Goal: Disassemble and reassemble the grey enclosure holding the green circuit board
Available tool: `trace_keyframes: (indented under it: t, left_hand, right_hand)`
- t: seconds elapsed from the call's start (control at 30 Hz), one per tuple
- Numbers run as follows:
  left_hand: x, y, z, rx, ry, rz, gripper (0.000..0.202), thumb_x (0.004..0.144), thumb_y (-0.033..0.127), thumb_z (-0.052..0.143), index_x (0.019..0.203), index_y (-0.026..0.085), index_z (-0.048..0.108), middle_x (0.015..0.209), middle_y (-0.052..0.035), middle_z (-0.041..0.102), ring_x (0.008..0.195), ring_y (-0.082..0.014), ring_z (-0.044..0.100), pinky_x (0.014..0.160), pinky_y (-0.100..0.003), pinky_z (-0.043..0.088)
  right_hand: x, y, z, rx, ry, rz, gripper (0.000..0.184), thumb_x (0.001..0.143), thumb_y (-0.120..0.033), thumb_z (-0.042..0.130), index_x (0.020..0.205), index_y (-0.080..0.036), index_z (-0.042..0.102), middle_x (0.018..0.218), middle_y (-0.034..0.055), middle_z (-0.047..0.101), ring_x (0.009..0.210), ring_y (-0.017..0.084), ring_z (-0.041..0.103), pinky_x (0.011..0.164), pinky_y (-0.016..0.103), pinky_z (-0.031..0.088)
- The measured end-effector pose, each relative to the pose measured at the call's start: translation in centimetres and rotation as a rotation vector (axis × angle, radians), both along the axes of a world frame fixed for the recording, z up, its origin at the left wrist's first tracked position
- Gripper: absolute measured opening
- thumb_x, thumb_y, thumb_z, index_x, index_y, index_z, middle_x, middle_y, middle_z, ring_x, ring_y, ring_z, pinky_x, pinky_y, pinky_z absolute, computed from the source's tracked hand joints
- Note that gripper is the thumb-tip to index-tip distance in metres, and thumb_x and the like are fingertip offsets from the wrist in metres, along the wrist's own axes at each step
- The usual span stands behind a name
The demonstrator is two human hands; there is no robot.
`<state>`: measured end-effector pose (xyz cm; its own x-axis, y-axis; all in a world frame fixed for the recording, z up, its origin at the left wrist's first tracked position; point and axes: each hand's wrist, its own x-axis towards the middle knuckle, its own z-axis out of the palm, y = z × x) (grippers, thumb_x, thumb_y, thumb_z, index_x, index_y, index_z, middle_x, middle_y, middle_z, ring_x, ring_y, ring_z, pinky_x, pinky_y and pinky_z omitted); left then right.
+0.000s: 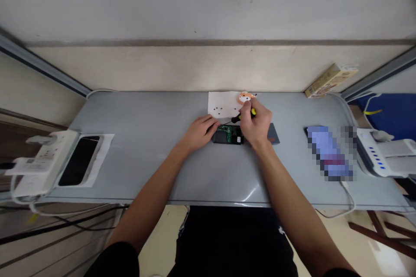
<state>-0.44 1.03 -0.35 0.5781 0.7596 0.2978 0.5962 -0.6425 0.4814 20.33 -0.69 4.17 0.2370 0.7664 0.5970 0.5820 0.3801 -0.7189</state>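
Observation:
An opened black device with a green circuit board (231, 130) lies flat on the desk between my hands. My left hand (200, 133) grips its upper left corner, fingers and thumb closed around the edge. In my right hand (256, 123) is a screwdriver (236, 118) with a black and yellow handle. Its thin shaft slants down to the left, and the tip is at the board's upper left, close to my left fingertips. Partly behind my right wrist lies a dark grey flat cover (273, 133). Several tiny dark screws (219, 108) rest on white paper (227, 98) just beyond the device.
An orange and white animal-face item (246, 96) sits on the paper's right. To the left are a phone (80, 160) and a power strip (48, 156). A blurred-out phone (329, 151), another power strip (373, 151) and a box (329, 80) stand right.

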Motion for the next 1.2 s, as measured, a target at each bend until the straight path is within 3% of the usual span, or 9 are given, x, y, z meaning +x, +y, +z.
trace_keyframes:
  t: [0.47,0.8,0.93,1.03,1.2]
  left_hand:
    - [0.1,-0.1,0.1,0.006,0.015,0.002,0.035,0.109,0.037,0.037,0.106,0.019,0.067,0.099,-0.0073,0.068,0.095,-0.0210,0.065,0.090,-0.038,0.052]
    - [0.2,-0.1,0.2,0.007,-0.002,0.002,0.035,0.109,0.036,0.038,0.103,0.020,0.067,0.098,-0.0070,0.069,0.094,-0.0205,0.065,0.089,-0.038,0.052]
    - [0.3,-0.2,0.3,0.005,0.007,0.006,0.034,0.108,0.036,0.038,0.104,0.019,0.067,0.099,-0.0071,0.069,0.095,-0.0210,0.065,0.089,-0.038,0.051]
    - [0.3,-0.2,0.5,0.002,0.020,0.012,0.035,0.108,0.035,0.037,0.104,0.019,0.067,0.098,-0.0070,0.068,0.093,-0.0209,0.064,0.089,-0.038,0.051]
    - [0.2,-0.1,0.3,0.000,0.027,0.006,0.035,0.109,0.035,0.037,0.104,0.020,0.068,0.098,-0.0065,0.067,0.092,-0.0203,0.063,0.089,-0.037,0.051]
  right_hand:
    - [-0.3,-0.2,-0.1,0.079,-0.099,-0.016,0.035,0.100,-0.033,0.044,0.066,-0.023,0.041,0.060,-0.0006,0.052,0.057,0.013,0.044,0.059,0.031,0.032]
    - [-0.2,-0.1,0.3,0.009,-0.007,0.030,0.032,0.101,-0.035,0.045,0.071,-0.023,0.043,0.064,-0.0015,0.051,0.060,0.013,0.047,0.062,0.030,0.036]
    - [-0.8,0.0,0.7,-0.014,0.151,0.183,0.022,0.099,-0.044,0.056,0.092,-0.023,0.054,0.080,-0.0004,0.057,0.069,0.013,0.050,0.068,0.029,0.043]
    - [-1.2,0.4,0.9,-0.050,0.307,0.363,0.028,0.100,-0.052,0.051,0.103,-0.025,0.056,0.094,0.0027,0.060,0.080,0.015,0.056,0.075,0.031,0.048]
    - [-2.3,2.4,1.1,-0.178,0.574,0.634,0.046,0.099,-0.068,0.039,0.106,-0.026,0.056,0.082,0.0020,0.055,0.074,0.017,0.056,0.068,0.033,0.049]
